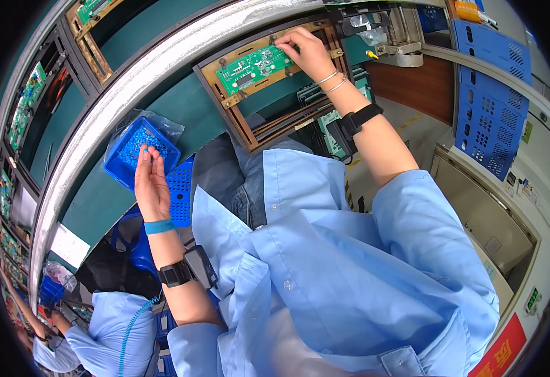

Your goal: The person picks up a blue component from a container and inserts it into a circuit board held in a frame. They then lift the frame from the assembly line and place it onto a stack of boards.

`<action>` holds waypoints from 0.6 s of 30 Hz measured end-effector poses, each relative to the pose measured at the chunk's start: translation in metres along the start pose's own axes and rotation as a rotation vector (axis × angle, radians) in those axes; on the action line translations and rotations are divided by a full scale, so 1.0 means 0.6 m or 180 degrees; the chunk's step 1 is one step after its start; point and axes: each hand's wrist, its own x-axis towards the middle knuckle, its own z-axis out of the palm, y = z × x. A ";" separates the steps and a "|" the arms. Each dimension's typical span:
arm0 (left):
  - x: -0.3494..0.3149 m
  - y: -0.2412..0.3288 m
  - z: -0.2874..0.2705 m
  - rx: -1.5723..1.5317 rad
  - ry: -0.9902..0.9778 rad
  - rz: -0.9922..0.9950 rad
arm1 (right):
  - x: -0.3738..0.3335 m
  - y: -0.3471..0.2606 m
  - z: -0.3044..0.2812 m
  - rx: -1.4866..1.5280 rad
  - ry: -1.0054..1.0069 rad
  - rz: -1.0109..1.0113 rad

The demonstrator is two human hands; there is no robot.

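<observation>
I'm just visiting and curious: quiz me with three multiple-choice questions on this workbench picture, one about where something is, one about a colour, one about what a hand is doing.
1. Where does the green circuit board lie?
A. inside a brown frame on the conveyor
B. on the person's lap
C. in the blue tray

2. What colour is the small tray of parts by the left hand?
A. red
B. blue
C. white

3. What is the right hand doing?
A. hanging at the person's side
B. gripping a screwdriver
C. touching the board's upper right end with its fingers

Answers:
1 A, the board sits within the brown frame on the line.
2 B, the tray and the small parts in it are blue.
3 C, the fingertips rest at the board's edge and no tool shows in the hand.
</observation>
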 end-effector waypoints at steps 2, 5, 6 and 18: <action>-0.011 -0.004 0.025 0.0111 -0.0135 -0.0179 | 0.005 -0.004 -0.008 0.0568 -0.0074 0.0650; -0.030 -0.013 0.068 0.0247 -0.0412 -0.0369 | 0.002 -0.028 -0.023 0.0952 0.0118 0.0899; -0.036 -0.019 0.081 0.0312 -0.0577 -0.0474 | 0.002 -0.047 -0.028 0.1156 0.0191 0.1015; -0.052 -0.079 0.152 0.2081 -0.1297 -0.0475 | -0.098 -0.236 0.014 0.3138 -0.1336 0.1625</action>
